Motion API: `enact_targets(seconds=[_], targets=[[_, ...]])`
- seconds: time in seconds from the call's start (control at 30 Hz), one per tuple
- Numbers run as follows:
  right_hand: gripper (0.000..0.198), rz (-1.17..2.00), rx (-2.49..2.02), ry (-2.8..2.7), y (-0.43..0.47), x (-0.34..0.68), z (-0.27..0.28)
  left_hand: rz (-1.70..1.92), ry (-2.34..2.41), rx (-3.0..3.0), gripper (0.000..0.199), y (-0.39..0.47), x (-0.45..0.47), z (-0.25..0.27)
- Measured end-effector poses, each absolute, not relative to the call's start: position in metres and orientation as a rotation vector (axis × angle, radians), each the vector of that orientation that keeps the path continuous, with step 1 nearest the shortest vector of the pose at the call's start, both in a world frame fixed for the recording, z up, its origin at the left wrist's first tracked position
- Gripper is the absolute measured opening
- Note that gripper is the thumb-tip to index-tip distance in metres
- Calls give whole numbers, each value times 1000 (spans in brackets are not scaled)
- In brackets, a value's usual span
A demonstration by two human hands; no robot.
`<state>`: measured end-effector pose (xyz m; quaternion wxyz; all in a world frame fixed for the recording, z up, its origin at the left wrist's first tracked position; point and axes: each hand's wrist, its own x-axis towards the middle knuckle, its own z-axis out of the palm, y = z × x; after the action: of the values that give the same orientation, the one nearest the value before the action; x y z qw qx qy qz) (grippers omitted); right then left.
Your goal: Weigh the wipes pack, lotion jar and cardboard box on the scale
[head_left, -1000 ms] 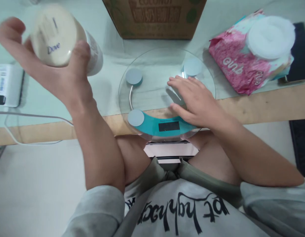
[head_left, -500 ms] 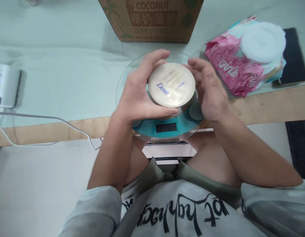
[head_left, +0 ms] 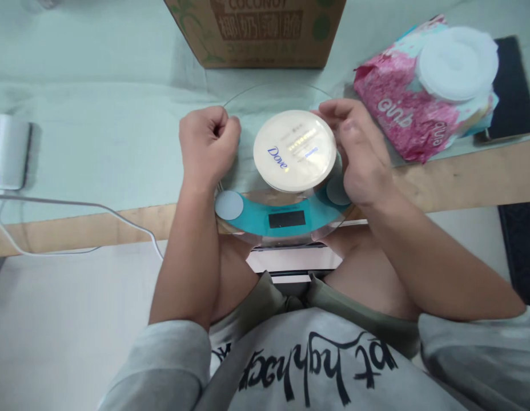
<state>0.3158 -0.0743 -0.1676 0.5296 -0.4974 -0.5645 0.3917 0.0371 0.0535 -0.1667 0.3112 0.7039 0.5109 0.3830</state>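
A round cream-coloured Dove jar (head_left: 294, 151), its lid facing up, is over the glass kitchen scale (head_left: 265, 220). Whether its base rests on the glass is hidden. My right hand (head_left: 361, 148) is curled against the jar's right side, its fingertips partly hidden behind the rim. To the left of the jar, my left hand (head_left: 209, 145) is closed in a fist above the scale's left edge, apart from the jar, with nothing visible in it. The scale's teal front strip carries a dark display (head_left: 286, 219) with no digits showing.
Behind the scale stands a cardboard box (head_left: 260, 34). A pink wipes pack (head_left: 402, 108) with a white lid lies at right, partly over a dark flat object (head_left: 516, 97). At left are a white device (head_left: 10, 151) and a white cable (head_left: 97, 204) crossing the table edge.
My left hand has let go of the jar, moved left and closed into a fist. The right hand stays at the jar, which has shifted slightly toward me.
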Motion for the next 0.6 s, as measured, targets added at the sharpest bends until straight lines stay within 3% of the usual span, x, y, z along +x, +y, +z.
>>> enact_targets(seconds=[0.2,0.33,0.4,0.5,0.6], targets=[[68,803,-1228,-1388,-77,313,-166,910,1351,1954,68,57,39,-177],[67,741,-1260,-1401,-79,312,-164,1106,1089,1978,85,66,30,-179],[70,756,-1246,-1374,-79,312,-164,1219,976,1965,87,65,25,-169],[74,788,-1231,-1353,-78,311,-163,1236,735,1997,71,51,27,-140],[73,786,-1240,-1363,-78,311,-163,986,477,2114,89,25,40,-108]])
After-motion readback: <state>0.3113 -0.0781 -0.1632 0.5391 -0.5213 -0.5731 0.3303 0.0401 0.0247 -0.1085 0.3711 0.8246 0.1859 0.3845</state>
